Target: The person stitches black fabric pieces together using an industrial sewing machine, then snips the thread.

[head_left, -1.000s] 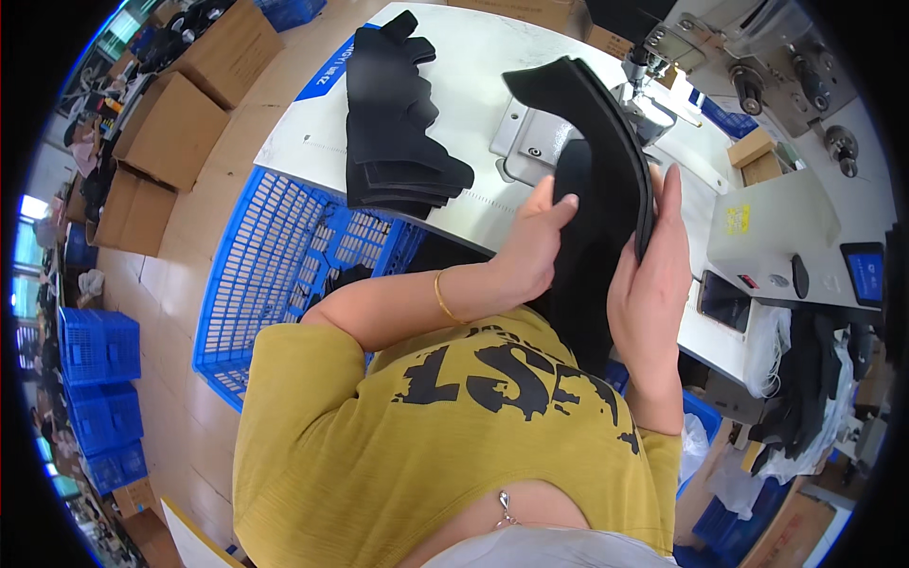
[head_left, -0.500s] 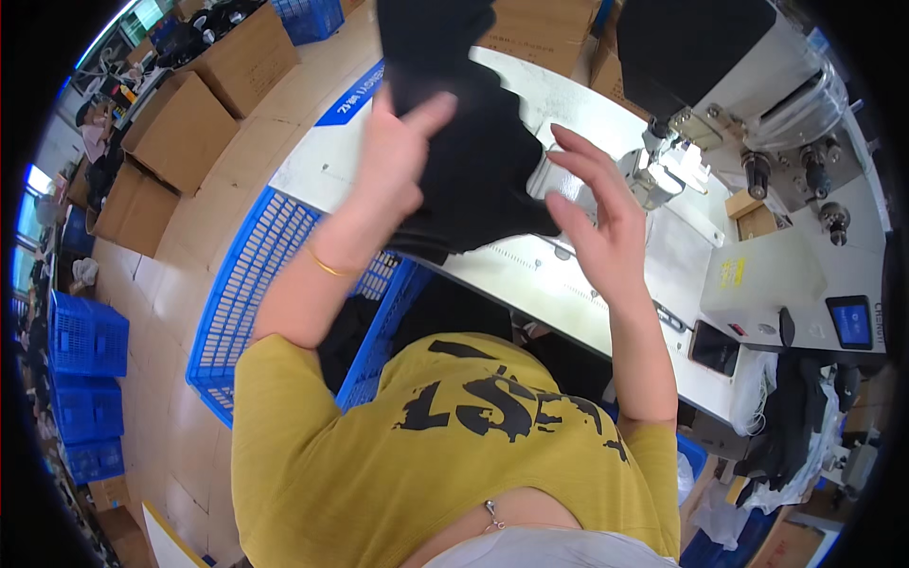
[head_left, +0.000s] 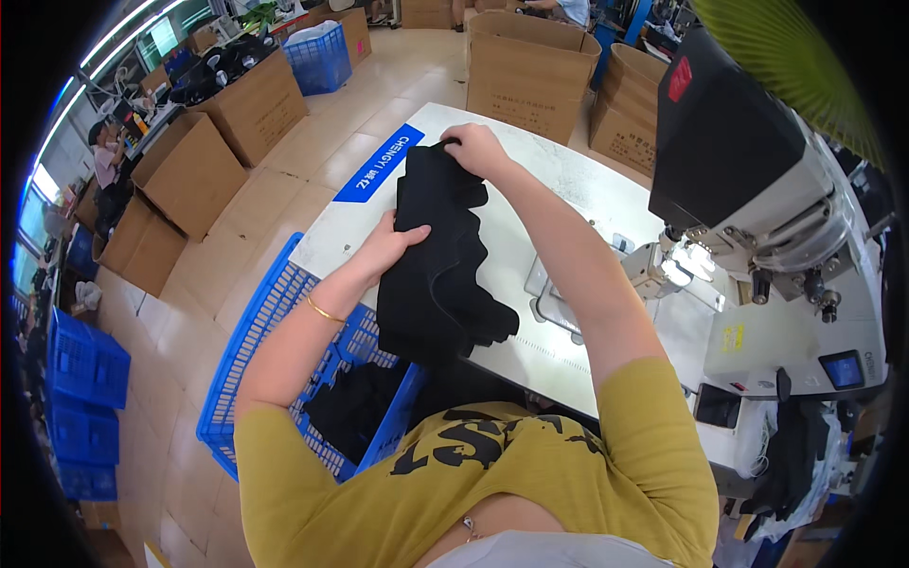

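A length of folded black fabric (head_left: 426, 265) with a wavy right edge lies over the left end of the white worktable (head_left: 502, 364), its near end hanging at the table's front edge. My left hand (head_left: 393, 244) grips its left side, thumb on top and fingers underneath. At the far end, my right hand (head_left: 476, 151) pinches the upper corner of the cloth. More black cloth (head_left: 355, 407) lies in the blue plastic basket (head_left: 248, 350) below my left forearm.
A sewing machine (head_left: 748, 180) with a lit needle area stands right of my right arm. A phone (head_left: 717, 405) lies on the table's right side. Cardboard boxes (head_left: 530, 76) stand beyond the table, and blue crates (head_left: 87, 360) are stacked at far left.
My right hand has gone from apart and open near the machine to holding the fabric's far corner. The cloth now lies lower and flatter on the table. The view has tilted up.
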Demonstrator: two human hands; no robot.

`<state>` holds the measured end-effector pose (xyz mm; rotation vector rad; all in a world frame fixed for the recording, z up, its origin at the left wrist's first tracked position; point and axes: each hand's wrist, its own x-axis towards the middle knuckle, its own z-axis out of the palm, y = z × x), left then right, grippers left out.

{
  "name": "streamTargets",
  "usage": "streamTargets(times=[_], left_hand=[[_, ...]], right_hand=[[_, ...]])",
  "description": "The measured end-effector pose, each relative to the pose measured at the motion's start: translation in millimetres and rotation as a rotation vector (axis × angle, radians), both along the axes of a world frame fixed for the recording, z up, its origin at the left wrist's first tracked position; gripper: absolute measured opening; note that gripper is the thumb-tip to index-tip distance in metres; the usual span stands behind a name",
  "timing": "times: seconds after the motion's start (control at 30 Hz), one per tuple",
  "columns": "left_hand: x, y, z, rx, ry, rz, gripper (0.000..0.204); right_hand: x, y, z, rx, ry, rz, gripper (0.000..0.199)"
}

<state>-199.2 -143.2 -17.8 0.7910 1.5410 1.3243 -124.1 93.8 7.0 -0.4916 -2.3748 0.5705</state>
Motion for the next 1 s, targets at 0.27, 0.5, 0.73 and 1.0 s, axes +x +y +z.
streamTargets(times=[0.27,0.5,0.73,1.0], left_hand=[[-5.9,12.7,2.7,0.057,-0.010,-0.096,0.060],[-29.8,35.7,29.9,-0.214,0.242,-0.805,0.064],[122.5,110.9,19.9,-0.027,0.333,-1.703,0.082],[212.5,89.9,79.9,0.389,1.220,-1.222,0.066]], right_hand=[[26.0,24.4,-57.3,-1.028,0.108,0.051,0.044],[177.4,-99.0,-64.5,-1.375,0.324,-0.147,0.056],[347.2,-279.6,-51.8,-1.315,0.634,-0.733,0.048],[440.3,-284.7,-61.6,-1.105,0.672,-0.847,0.042]])
